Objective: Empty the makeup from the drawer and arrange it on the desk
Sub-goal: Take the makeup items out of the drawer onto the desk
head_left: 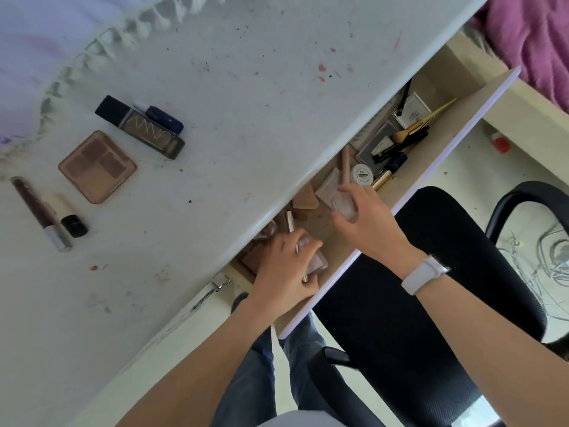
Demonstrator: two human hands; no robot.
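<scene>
Low in the open drawer [437, 118], the left hand [284, 268] curls round a pinkish clear compact [315, 257]; the right hand [365, 215] grips a small clear jar [341, 204] at centre frame. An eyeshadow palette [97, 166] and tubes lie on the worktop [246, 103], upper left.

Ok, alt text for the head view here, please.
Both hands reach into an open desk drawer of makeup: the left hand grips a small pinkish item, the right hand a clear container. On the white desk lie an eyeshadow palette and several tubes.
</scene>
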